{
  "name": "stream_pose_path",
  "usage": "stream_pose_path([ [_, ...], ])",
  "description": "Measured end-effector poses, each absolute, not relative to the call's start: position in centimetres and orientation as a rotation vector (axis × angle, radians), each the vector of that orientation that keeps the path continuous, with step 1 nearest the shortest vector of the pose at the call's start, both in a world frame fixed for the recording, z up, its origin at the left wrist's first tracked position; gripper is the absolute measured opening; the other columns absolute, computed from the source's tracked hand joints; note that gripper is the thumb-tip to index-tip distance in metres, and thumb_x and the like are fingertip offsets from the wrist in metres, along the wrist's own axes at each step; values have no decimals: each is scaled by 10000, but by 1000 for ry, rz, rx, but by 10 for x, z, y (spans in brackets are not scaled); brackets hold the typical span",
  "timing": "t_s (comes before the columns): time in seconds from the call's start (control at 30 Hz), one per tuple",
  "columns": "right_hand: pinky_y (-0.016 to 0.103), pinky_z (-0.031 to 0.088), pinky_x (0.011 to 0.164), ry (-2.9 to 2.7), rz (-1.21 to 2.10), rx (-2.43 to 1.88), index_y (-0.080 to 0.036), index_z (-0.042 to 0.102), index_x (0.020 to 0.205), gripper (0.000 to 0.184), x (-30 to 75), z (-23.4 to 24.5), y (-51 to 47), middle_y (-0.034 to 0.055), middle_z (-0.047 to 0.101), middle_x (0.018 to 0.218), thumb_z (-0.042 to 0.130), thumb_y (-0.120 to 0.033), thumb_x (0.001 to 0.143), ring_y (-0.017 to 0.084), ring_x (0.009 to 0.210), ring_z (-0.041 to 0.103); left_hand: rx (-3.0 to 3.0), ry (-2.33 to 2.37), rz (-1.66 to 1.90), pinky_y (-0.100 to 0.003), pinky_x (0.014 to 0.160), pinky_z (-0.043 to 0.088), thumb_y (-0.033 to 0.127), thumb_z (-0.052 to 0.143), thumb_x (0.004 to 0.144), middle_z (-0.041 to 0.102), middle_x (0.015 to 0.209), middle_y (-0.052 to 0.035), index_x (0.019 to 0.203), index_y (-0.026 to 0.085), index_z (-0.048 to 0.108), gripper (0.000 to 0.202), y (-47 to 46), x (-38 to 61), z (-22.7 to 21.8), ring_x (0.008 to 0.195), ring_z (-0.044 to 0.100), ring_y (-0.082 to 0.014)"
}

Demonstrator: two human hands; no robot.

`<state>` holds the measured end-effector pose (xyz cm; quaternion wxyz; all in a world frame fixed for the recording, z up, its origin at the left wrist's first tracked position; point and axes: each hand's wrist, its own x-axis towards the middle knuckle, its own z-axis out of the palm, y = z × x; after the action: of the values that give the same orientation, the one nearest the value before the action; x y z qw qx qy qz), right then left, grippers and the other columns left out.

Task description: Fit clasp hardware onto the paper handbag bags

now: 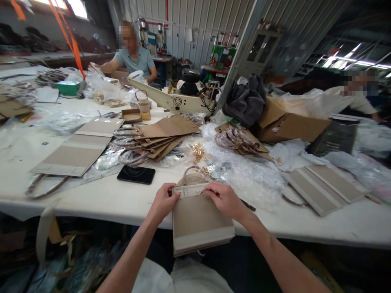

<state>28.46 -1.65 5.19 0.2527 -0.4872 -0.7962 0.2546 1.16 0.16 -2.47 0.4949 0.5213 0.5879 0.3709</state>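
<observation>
Taupe panel (pixel 202 215) — pale-banded both ends — overhanging table (pixel 100 196) edge

Held panel (pixel 201 217), 6 o'clock: matt, smooth
Phone (pixel 136 174), 8 o'clock: glossy from here
Wall (pixel 180 47), 12 o'clock: ribbed metal

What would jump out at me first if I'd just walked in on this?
Probably the beige piece, held near its top corners by the left hand and right hand at the near edge of the white table. Beyond it, a small heap of shiny gold-coloured bits catches the eye, with a black phone lying to the left. At upper left hangs a bright orange strip.
</observation>
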Motion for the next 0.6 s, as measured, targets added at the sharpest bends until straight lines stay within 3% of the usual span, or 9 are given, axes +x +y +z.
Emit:
stream_pose_path([
  [0.17,340,493,842,-2264,680,-1282,-204,797,955,233,280,59,2,41,744,941,628,-63,1032,221,916,688,1271,1414,872,-412,878,531,430,712,773,771,1068,-111,1177,146,718,494,4,12,-25,960,688,-272],
  [0.33,331,508,831,-2293,700,-1279,-206,858,1003,263,278,53,10,41,792,917,675,-22,964,220,882,716,1280,1403,844,-378,819,522,412,700,770,722,1004,-80,1161,159,688,466,5,12,-21,919,664,-250],
  [0.47,342,530,883,-2253,737,-1335,-226,866,1095,271,278,48,11,47,836,1021,698,-55,968,233,956,748,1338,1403,856,-353,781,519,354,683,792,688,994,-51,1221,200,670,456,6,12,-15,901,636,-231],
  [0.6,331,530,900,-2205,739,-1375,-237,851,1028,227,276,48,7,24,843,1044,713,-66,971,218,972,758,1429,1378,832,-356,818,513,297,672,793,715,1046,-61,1144,218,724,364,9,12,-11,943,640,-233],
])
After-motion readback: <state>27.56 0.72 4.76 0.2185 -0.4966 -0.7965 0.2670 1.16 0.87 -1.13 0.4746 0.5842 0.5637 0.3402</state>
